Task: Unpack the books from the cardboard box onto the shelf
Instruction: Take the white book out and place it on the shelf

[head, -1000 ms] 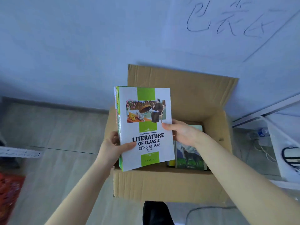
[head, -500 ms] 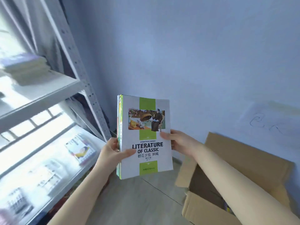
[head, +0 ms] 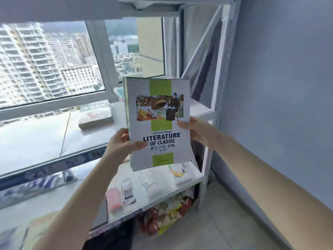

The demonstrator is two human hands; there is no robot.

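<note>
Both hands hold a small stack of books [head: 158,123] upright in front of a white metal shelf [head: 207,112]. The left hand [head: 120,147] grips the spine side low down, thumb pressed flat across the front cover beside the words "LITERATURE OF CLASSIC", fingers hidden behind. The right hand [head: 196,130] closes on the opposite edge at mid-height — thumb on the cover, the rest wrapped behind. Green-edged volumes show just behind the front book along its left side. The stack hangs in the air before the right end of the middle shelf board, touching nothing but the hands. On that board, toward its back edge by the window [head: 54,65], another book [head: 95,114] lies flat. On the lower board sit a pack of pens [head: 128,192], a pink packet [head: 114,199], a white calculator-like item [head: 149,181] and a colourful box [head: 179,173] near the right edge. Crumpled bright wrappers [head: 167,213] lie on the floor under the shelf — beside the blue wall [head: 279,87].
</note>
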